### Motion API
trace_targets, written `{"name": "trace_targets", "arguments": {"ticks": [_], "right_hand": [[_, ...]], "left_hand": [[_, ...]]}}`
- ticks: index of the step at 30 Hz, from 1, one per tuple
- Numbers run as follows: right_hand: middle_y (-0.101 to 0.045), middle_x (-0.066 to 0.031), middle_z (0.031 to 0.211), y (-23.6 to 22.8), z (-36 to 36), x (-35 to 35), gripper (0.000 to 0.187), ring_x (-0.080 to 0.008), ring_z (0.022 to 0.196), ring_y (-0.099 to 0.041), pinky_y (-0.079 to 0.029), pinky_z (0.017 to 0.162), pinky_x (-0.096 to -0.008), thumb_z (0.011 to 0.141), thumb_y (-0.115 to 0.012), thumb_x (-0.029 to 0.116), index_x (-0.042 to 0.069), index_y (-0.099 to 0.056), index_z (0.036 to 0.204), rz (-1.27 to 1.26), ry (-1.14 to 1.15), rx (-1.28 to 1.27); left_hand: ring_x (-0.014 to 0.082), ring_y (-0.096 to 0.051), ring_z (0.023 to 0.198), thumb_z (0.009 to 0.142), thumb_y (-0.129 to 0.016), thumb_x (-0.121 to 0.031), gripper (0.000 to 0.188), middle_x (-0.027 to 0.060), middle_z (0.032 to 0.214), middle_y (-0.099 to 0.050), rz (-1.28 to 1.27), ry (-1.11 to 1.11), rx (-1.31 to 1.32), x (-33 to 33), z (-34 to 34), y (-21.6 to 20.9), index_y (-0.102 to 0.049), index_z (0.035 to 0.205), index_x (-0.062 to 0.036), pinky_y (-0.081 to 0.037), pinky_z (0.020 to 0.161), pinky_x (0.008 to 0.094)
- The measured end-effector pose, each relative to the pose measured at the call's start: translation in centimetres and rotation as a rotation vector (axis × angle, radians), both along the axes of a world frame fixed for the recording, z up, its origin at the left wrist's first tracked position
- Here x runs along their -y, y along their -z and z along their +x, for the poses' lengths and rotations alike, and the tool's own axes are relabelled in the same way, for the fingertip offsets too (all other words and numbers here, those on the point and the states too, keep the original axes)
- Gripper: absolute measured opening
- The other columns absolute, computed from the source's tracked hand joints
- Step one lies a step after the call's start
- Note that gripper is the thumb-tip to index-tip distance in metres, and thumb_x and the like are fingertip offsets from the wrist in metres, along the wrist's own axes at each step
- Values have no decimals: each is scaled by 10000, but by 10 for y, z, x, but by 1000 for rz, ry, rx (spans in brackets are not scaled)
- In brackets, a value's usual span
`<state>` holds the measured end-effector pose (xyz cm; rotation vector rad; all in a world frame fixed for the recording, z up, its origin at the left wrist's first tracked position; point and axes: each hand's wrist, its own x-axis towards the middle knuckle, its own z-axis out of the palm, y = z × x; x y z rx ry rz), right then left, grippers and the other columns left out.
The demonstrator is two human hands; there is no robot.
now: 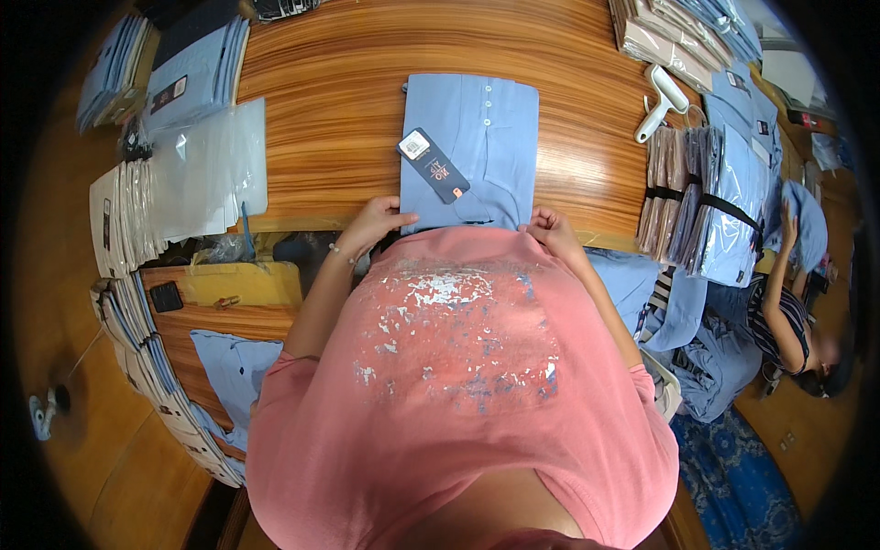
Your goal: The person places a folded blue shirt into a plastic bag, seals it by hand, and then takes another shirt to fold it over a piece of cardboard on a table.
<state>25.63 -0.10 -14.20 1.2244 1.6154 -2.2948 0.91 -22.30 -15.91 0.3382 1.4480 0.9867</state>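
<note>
A folded light blue shirt (509, 119) lies flat on the wooden table in front of me, its button placket facing up. On it rests a dark hang tag (433, 167) with a white sticker, set at a slant. My left hand (374, 225), a bracelet at its wrist, grips the near left corner, thumb on top. At the opposite near corner, my right hand (555, 231) pinches the cloth between thumb and fingers. The shirt's near edge meets the front of my pink top, which hides part of it.
Clear plastic bags (211, 160) and stacked packed shirts (197, 69) lie left. A white lint roller (662, 99) and strapped bundles of bagged shirts (733, 202) sit right. Loose blue garments (710, 362) hang lower right, near another person (779, 316) handling blue cloth.
</note>
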Motion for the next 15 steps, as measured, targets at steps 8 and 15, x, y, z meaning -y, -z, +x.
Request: {"name": "trace_targets", "arguments": {"ticks": [8,15], "right_hand": [[-484,-10,587,20,2,10,227,-84,519,-447,-349,467,-222,758,-668,25,32,-481,886,390,31,-66],[-566,-135,686,-51,-43,3,295,-298,615,-560,-432,555,-385,737,-688,161,32,-482,904,938,-379,66]], "left_hand": [[98,-562,711,813,-616,-43,311,61,841,-611,113,-359,-120,5,36,15,-460,1082,-18,-450,600,243],[253,-568,761,739,-664,-87,346,113,815,-545,31,37,-1033,1,31,-35,-485,1028,-24,-454,651,332]]}}
